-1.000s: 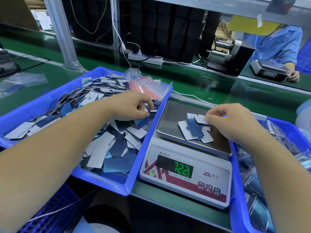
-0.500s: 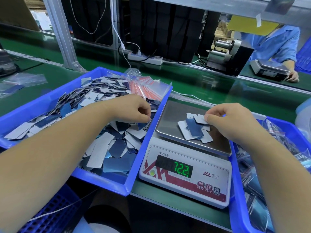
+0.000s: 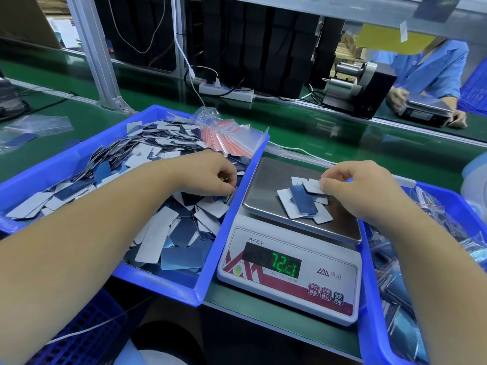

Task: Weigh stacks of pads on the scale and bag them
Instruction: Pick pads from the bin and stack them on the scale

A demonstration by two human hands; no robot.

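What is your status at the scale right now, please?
Left hand gripping loose pads in the left bin. Right hand pinching a white pad over the pile on the scale. Nothing in the way.

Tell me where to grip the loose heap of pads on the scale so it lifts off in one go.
Take the fanned heap of grey and blue rectangular pads by its two long sides, coming down from above. The pads lie flat and overlapping on the steel weighing pan, so square them first; the right hand already pinches the top pad.
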